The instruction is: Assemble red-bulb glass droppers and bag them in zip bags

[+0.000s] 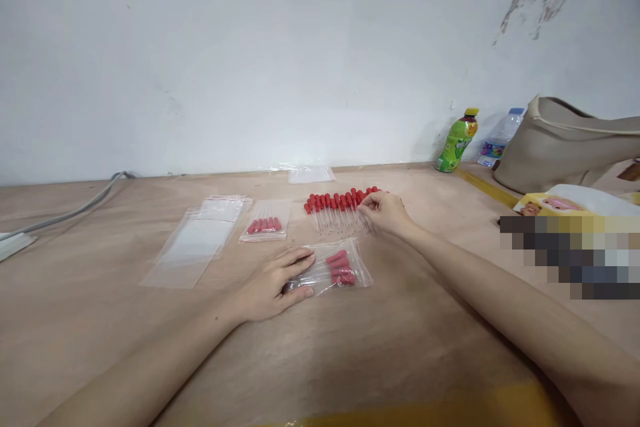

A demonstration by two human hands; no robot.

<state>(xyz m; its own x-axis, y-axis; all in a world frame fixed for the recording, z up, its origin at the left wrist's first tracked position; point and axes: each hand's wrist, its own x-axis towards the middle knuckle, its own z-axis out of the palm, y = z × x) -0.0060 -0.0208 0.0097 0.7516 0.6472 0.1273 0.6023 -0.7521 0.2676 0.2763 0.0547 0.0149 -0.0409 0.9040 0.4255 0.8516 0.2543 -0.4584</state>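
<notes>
My left hand point(280, 283) rests with its fingers apart on the left end of a clear plastic bag point(363, 267). Several red-capped droppers point(341, 267) show inside that bag, caps to the right. Beyond it lies a row of loose droppers point(333, 203) with red bulbs and thin clear stems. At the right part of this row, my right hand point(383, 210) has its thumb and fingertips pinched together; what they hold is too small to make out. Left of the row, a second bag point(265, 220) contains several red-capped droppers.
Flat clear bags point(195, 247) lie at the left, and another white packet point(311, 175) is by the wall. A grey cable point(95, 200) runs at far left. At the right are a green bottle point(456, 140), a clear bottle point(503, 137), a beige bag point(565, 143) and a yellow package point(555, 201).
</notes>
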